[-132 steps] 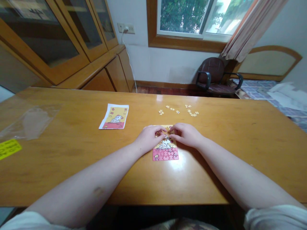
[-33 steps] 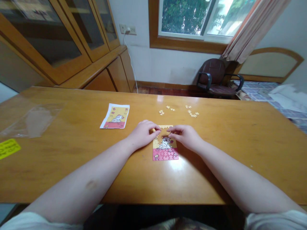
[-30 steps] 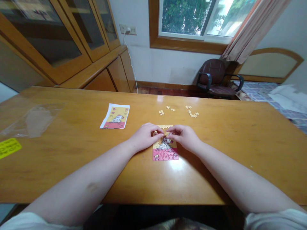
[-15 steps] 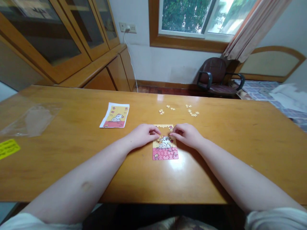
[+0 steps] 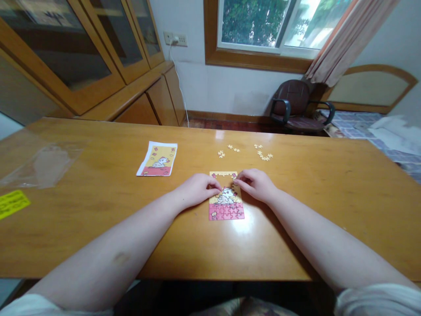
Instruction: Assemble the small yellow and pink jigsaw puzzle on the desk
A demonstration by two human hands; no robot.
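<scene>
A small jigsaw puzzle (image 5: 226, 210) lies flat on the wooden table (image 5: 296, 210), its lower band pink and its upper part yellow with a white animal. My left hand (image 5: 196, 192) rests at the puzzle's left edge with its fingers curled and their tips pressed on that edge. At the puzzle's upper right corner, my right hand (image 5: 257, 184) has its fingertips pinched together on the surface. Whether a piece sits under them is hidden. Several loose cream pieces (image 5: 263, 155) are scattered farther back on the table.
A printed picture card (image 5: 158, 159) with the same image lies to the left. Clear plastic wrap (image 5: 42, 164) and a yellow label (image 5: 12, 203) are at the far left. Beyond the table stand a dark armchair (image 5: 294, 107) and wooden cabinets (image 5: 98, 66).
Both hands have drawn slightly apart, uncovering the middle of the puzzle. One loose piece present 4.4 s ago is gone from the scattered group.
</scene>
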